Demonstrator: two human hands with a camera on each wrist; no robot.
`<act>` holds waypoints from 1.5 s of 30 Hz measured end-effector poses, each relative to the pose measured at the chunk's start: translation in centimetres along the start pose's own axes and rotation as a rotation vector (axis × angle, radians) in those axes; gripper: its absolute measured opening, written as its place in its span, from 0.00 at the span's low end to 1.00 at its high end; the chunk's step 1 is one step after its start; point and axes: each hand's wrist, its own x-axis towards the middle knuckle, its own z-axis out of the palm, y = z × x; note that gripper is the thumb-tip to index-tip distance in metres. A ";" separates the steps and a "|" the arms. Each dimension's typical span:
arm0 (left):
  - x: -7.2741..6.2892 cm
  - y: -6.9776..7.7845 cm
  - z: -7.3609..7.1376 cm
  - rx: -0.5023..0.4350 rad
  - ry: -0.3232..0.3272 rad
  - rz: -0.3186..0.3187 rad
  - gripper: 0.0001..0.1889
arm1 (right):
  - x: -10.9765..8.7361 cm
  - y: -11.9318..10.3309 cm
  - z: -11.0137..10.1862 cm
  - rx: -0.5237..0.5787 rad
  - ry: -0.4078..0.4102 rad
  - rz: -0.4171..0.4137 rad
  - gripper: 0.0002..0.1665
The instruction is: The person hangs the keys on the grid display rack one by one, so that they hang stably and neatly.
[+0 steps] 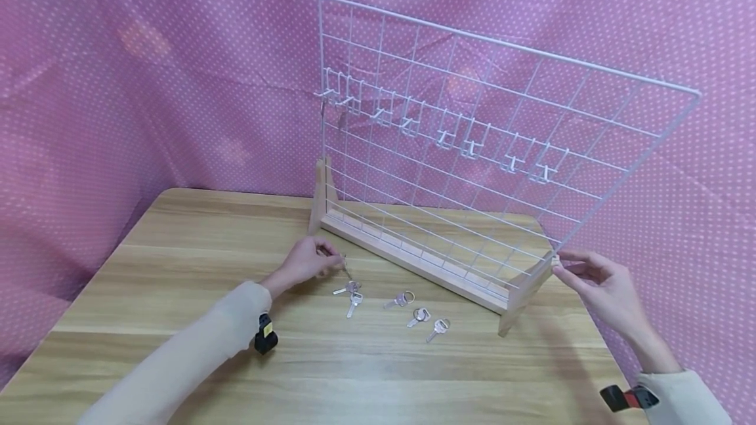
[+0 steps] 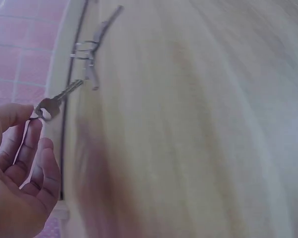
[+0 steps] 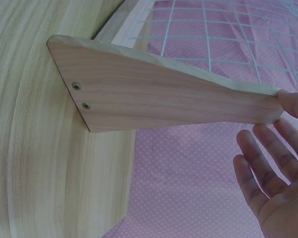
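A key (image 2: 50, 107) hangs by its ring from the thumb and forefinger of my left hand (image 1: 308, 260). It is held just above the tabletop, close to the front of a white wire grid rack (image 1: 508, 48) on a wooden base. My right hand (image 1: 607, 290) pinches the upper tip of the rack's right wooden side support (image 3: 159, 84) between thumb and fingers. In the right wrist view, its other fingers are spread below the support. Two keys (image 1: 354, 299) lie under the left hand's key, and a ringed key (image 1: 401, 299) lies to their right.
Two more ringed keys (image 1: 420, 315) lie on the wooden table (image 1: 195, 235) in front of the rack. Several white wire hooks (image 1: 445, 138) hang in a row on the grid. A pink dotted cloth (image 1: 236, 84) surrounds the table behind and at the sides.
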 end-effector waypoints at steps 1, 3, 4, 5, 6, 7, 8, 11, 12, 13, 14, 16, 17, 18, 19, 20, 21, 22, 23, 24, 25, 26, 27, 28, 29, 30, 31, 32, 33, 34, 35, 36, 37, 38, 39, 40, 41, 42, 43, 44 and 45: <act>-0.1 0.3 -0.2 0.003 0.009 0.007 0.10 | 0.0 0.0 0.0 0.001 0.001 -0.002 0.20; -0.1 0.9 -0.7 0.013 0.031 0.022 0.10 | 0.0 0.0 0.0 0.002 0.001 -0.005 0.20; -0.1 1.2 -1.0 0.013 0.045 0.029 0.10 | 0.0 0.0 0.0 0.002 0.001 -0.004 0.20; -0.1 1.6 -1.3 0.018 0.055 0.040 0.10 | 0.0 0.0 0.0 0.002 0.001 -0.003 0.20; -0.1 2.0 -1.7 0.009 0.063 0.048 0.10 | 0.0 0.0 0.0 0.001 0.001 -0.002 0.21; -0.1 2.5 -2.0 -0.001 0.070 0.055 0.10 | 0.0 0.0 0.0 0.000 0.001 0.000 0.21; -0.1 3.0 -2.4 -0.016 0.079 0.066 0.11 | 0.0 0.0 0.0 -0.002 0.000 0.002 0.21; -0.2 4.8 -3.3 -0.068 0.104 0.078 0.12 | 0.0 0.0 0.0 -0.004 -0.002 0.010 0.21; -0.2 5.5 -3.6 -0.085 0.115 0.078 0.13 | 0.0 0.1 0.0 -0.003 -0.004 0.011 0.21; -0.2 6.1 -3.9 -0.099 0.124 0.082 0.13 | 0.0 0.1 0.0 -0.001 -0.007 0.012 0.21; -0.3 6.7 -4.1 -0.119 0.134 0.086 0.14 | 0.0 0.1 -0.1 0.001 -0.009 0.011 0.22; -0.3 7.9 -4.6 -0.151 0.151 0.093 0.14 | -0.1 0.2 -0.1 0.004 -0.015 0.008 0.22; -0.4 8.5 -4.8 -0.166 0.159 0.102 0.15 | -0.1 0.2 -0.1 0.007 -0.017 0.005 0.22; -0.4 9.1 -5.1 -0.179 0.166 0.115 0.15 | -0.1 0.2 -0.1 0.009 -0.018 0.003 0.22; -0.4 9.7 -5.3 -0.193 0.171 0.128 0.15 | -0.2 0.2 -0.1 0.009 -0.017 0.000 0.22; -0.5 10.3 -5.5 -0.206 0.179 0.140 0.15 | -0.2 0.2 -0.1 0.009 -0.015 -0.002 0.22; -0.6 10.9 -5.6 -0.215 0.183 0.150 0.15 | -0.2 0.1 -0.1 0.008 -0.013 -0.003 0.22; -0.6 11.6 -5.8 -0.226 0.188 0.165 0.15 | -0.2 0.1 0.0 0.008 -0.010 -0.004 0.22; -0.7 12.2 -6.0 -0.237 0.193 0.175 0.15 | -0.2 0.1 -0.1 0.007 -0.009 -0.004 0.22; -0.7 12.9 -6.1 -0.248 0.198 0.189 0.15 | -0.2 0.1 -0.1 0.007 -0.008 -0.003 0.22; -0.8 13.6 -6.3 -0.260 0.199 0.205 0.14 | -0.2 0.1 -0.1 0.006 -0.007 -0.002 0.22; -0.9 14.3 -6.4 -0.273 0.199 0.220 0.14 | -0.2 0.1 -0.1 0.005 -0.006 -0.001 0.22; -1.0 15.0 -6.6 -0.280 0.198 0.239 0.13 | -0.1 0.1 -0.1 0.004 -0.006 -0.001 0.22; -1.0 15.7 -6.7 -0.289 0.198 0.256 0.13 | -0.1 0.1 -0.1 0.003 -0.005 0.000 0.22; -1.1 16.4 -6.9 -0.299 0.200 0.272 0.12 | -0.1 0.1 -0.1 0.002 -0.004 0.000 0.22; -1.2 17.0 -7.1 -0.309 0.202 0.290 0.11 | -0.1 0.1 -0.1 0.002 -0.003 0.000 0.22; -1.2 17.7 -7.3 -0.314 0.206 0.304 0.11 | -0.1 0.1 -0.1 0.000 -0.001 -0.001 0.22; -1.2 18.3 -7.5 -0.317 0.214 0.318 0.10 | -0.1 0.1 -0.1 -0.002 0.001 -0.002 0.22; -1.2 18.9 -7.7 -0.323 0.221 0.328 0.09 | -0.1 0.1 -0.1 -0.004 0.003 -0.003 0.22; -1.2 19.5 -7.8 -0.332 0.228 0.335 0.09 | -0.2 0.1 0.0 -0.005 0.004 -0.001 0.22; -1.1 20.0 -7.9 -0.339 0.234 0.344 0.08 | -0.2 0.1 -0.1 -0.006 0.005 0.000 0.22; -1.0 20.5 -8.0 -0.344 0.239 0.351 0.08 | -0.2 0.1 -0.1 -0.006 0.005 0.002 0.22; -0.9 20.9 -8.1 -0.347 0.241 0.355 0.08 | -0.2 0.1 -0.1 -0.007 0.005 0.005 0.22; -0.8 21.3 -8.1 -0.353 0.244 0.360 0.08 | -0.2 0.1 -0.1 -0.007 0.004 0.007 0.22; -0.7 21.7 -8.1 -0.363 0.245 0.359 0.08 | -0.2 0.0 -0.1 -0.010 0.003 0.007 0.22; -0.6 22.0 -8.1 -0.372 0.248 0.362 0.08 | -0.1 0.0 -0.1 -0.013 0.002 0.006 0.22; -0.4 22.3 -8.1 -0.376 0.251 0.363 0.08 | -0.1 0.0 -0.1 -0.016 0.001 0.003 0.22; -0.3 22.5 -8.1 -0.377 0.256 0.364 0.08 | -0.1 0.1 -0.1 -0.019 0.000 -0.001 0.22; -0.2 22.6 -8.1 -0.379 0.261 0.361 0.08 | -0.1 0.1 -0.1 -0.022 -0.001 -0.006 0.21; 0.0 22.7 -8.1 -0.384 0.267 0.357 0.08 | 0.0 0.1 -0.1 -0.024 -0.002 -0.011 0.21; 0.1 22.8 -8.0 -0.389 0.271 0.351 0.08 | 0.0 0.1 -0.1 -0.026 -0.002 -0.016 0.21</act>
